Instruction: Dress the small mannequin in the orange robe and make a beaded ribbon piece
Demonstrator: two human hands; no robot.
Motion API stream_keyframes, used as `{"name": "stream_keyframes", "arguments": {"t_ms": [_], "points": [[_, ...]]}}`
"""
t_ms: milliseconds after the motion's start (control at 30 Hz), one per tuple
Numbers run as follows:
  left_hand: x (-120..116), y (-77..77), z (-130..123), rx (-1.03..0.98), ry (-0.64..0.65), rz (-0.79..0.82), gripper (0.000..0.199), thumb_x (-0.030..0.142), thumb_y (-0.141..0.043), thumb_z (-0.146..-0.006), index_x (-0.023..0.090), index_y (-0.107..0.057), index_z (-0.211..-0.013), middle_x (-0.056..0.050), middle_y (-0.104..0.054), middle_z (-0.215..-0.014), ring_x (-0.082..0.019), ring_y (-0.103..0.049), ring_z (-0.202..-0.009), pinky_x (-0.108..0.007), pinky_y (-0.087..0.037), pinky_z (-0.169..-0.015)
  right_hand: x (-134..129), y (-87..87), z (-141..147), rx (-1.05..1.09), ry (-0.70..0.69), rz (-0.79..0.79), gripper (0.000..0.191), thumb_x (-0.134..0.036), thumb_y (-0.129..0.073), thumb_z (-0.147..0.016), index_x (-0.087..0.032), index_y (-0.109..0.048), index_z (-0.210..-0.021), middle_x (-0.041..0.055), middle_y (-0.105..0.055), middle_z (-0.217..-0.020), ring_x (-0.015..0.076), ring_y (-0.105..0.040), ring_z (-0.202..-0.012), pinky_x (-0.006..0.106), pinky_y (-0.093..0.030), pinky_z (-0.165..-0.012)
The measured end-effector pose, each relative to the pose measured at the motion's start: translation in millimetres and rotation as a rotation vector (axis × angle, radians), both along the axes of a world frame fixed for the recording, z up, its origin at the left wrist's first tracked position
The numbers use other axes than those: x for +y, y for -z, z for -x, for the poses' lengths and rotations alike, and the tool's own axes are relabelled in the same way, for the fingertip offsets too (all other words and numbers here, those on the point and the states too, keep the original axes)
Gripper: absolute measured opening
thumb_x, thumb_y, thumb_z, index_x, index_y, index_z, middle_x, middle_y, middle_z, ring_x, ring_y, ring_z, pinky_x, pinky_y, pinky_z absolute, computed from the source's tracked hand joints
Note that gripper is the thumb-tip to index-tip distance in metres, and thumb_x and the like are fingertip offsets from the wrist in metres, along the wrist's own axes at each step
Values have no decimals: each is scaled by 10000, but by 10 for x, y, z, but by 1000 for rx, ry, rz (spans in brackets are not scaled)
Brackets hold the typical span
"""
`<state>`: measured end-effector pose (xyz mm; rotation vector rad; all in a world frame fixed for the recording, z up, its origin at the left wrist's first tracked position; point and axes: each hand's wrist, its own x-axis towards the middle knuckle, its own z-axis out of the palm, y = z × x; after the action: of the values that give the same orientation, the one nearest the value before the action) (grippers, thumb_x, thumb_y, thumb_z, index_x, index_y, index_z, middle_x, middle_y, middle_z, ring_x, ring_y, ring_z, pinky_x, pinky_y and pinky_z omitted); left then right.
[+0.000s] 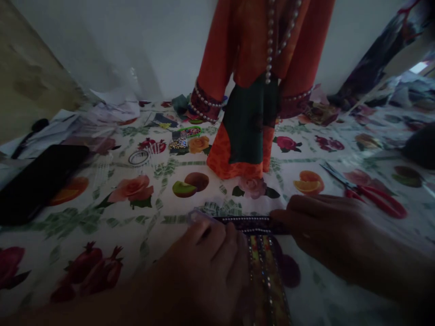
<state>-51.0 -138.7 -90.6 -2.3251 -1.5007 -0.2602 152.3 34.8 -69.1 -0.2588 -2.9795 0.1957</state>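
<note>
A dark band with rows of small pearly beads (pixel 251 220) lies crosswise near the table's front. My left hand (pixel 217 253) has its fingers curled at the band's left end, with a small clear item (pixel 199 214) by the thumb and index finger. At the right end, the fingers of my right hand (pixel 316 226) are pressed together on the band. Below the band, a patterned strip with sparkling lines (pixel 270 280) runs toward me, partly covered by my left hand. The picture is dark, so fine detail is hard to see.
An orange and green garment with pearl strings (pixel 249 122) stands behind the hands. Red-handled scissors (pixel 380 199) lie at the right. A black phone (pixel 41 181), a beaded ring (pixel 138 157), bead packets (pixel 178 145) and papers (pixel 112 108) are at the left and back.
</note>
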Motion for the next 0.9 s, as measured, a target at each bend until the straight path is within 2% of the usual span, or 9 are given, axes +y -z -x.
{"name": "stream_keyframes", "arguments": {"t_ms": [200,500,633,767,900], "points": [[32,-21,65,-16,4,-52,372,257,-377,-1001,74,-701,-1006,-132,-760,-905,-291,-676,-857,-484,-484,-809,65,39,129,-17,25,87,178,-172,-480,-996,-188,-656,-1015,35,-602,-846,143,-567,-680,287,-397,-597],[13,-1,70,-27,27,-8,314,268,-463,-968,73,-704,-1014,-140,-768,-927,-306,-691,-869,-509,-507,-827,28,3,212,-97,1,155,182,-193,-483,-1006,-162,-657,-964,53,-611,-868,152,-578,-729,288,-430,-643],[9,17,96,-11,58,-7,357,315,-452,-979,63,-700,-1022,-155,-763,-920,-323,-689,-863,-523,-509,-806,34,28,216,-87,12,142,183,-178,-478,-1001,-165,-651,-942,53,-614,-864,153,-577,-722,289,-421,-638],[15,41,91,-22,48,-8,346,290,-435,-983,70,-700,-1018,-150,-759,-919,-304,-682,-869,-510,-499,-826,47,55,199,-82,29,135,147,-176,-501,-982,-164,-641,-937,49,-604,-861,156,-571,-713,291,-408,-626],[22,-13,60,-29,23,10,351,263,-401,-989,83,-701,-1006,-142,-749,-914,-292,-670,-869,-492,-483,-826,54,65,168,-38,43,92,146,-153,-491,-970,-176,-633,-945,36,-600,-851,156,-564,-698,294,-388,-611]]}}
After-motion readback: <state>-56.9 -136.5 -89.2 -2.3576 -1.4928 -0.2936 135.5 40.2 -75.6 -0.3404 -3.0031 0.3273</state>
